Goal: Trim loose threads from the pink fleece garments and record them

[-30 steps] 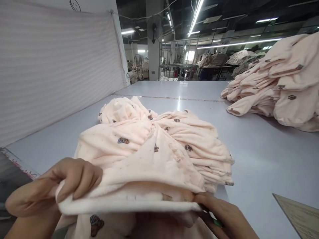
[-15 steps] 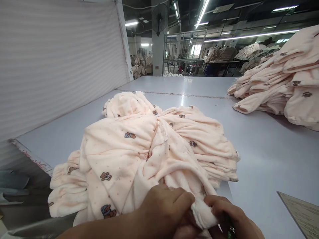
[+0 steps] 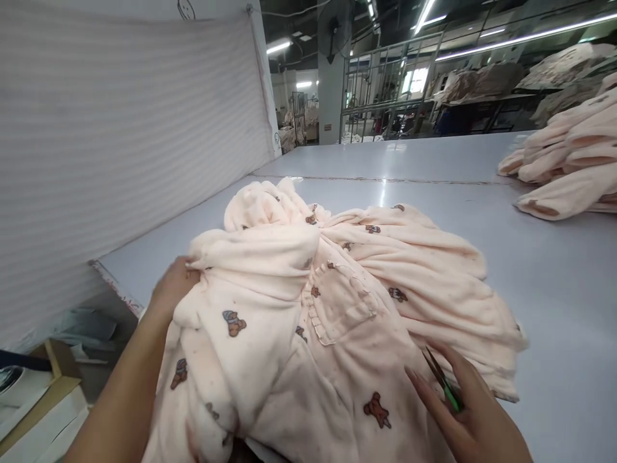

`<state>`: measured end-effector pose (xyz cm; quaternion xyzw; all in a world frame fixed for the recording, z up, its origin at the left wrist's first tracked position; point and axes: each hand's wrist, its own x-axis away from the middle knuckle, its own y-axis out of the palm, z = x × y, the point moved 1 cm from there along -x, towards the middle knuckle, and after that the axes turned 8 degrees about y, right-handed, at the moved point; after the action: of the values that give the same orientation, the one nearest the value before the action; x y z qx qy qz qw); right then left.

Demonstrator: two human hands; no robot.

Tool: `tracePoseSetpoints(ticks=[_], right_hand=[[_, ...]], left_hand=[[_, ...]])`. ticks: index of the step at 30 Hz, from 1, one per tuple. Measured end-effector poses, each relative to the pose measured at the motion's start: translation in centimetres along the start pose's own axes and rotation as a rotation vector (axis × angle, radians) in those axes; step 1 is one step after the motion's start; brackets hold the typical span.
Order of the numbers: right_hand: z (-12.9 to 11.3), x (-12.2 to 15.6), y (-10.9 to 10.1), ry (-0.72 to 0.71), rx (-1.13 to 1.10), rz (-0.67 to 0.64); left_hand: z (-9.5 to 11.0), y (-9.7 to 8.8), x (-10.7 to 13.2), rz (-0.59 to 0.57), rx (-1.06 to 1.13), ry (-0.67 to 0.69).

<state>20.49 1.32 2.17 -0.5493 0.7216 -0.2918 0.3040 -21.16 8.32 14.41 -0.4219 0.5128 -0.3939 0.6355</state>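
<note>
Left hand (image 3: 174, 283) pinches the bear-print fleece garment (image 3: 289, 308) — likely limp, best held by folds; right hand (image 3: 475, 402) grips thread snips (image 3: 446, 381).

The interior is a garment workshop: a broad worktable (image 3: 554, 276) bears a pile of pink garments (image 3: 573, 151), while metal-barred frames (image 3: 385, 106), heaped cloth (image 3: 496, 80), long strip lights (image 3: 525, 38) and a large fan (image 3: 334, 29) beside a pillar (image 3: 331, 103) stand beyond.

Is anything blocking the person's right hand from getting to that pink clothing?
Nothing visible does. The right hand is right at the pink clothing, with green-handled snips between thumb and fingers; the left hand grips it on the other side.
</note>
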Motion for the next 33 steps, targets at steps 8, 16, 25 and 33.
tracePoseSetpoints(ticks=[8, 16, 25, 33], right_hand=[[0.4, -3.7, 4.2, -0.066, 0.096, -0.180], [-3.7, -12.4, -8.8, -0.139, 0.355, -0.023], [-0.7, -17.5, -2.6, 0.031, 0.121, 0.075], [3.1, -11.9, -5.8, 0.134, -0.340, 0.331]], left_hand=[[11.0, -0.6, 7.0, 0.297, -0.030, 0.704], [6.4, 4.3, -1.7, 0.063, -0.366, 0.689], [3.1, 9.9, -2.7, 0.129, -0.317, 0.544], [15.0, 1.2, 1.2, 0.085, -0.108, 0.838]])
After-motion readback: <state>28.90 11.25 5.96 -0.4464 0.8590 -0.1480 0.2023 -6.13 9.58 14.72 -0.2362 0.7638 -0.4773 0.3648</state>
